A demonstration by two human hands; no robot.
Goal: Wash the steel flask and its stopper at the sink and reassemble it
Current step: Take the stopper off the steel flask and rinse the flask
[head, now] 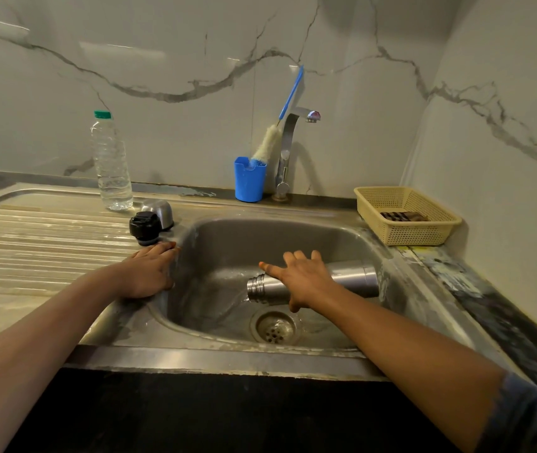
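Flask lies in sink, left hand on rim.

Right hand on flask (lying sideways), left hand on sink

Steel flask lay on its side in sink btm, open threaded mouth left, base right. Black stopper stood upright on tabletop at sink's far-left corner, steel cap just behind.
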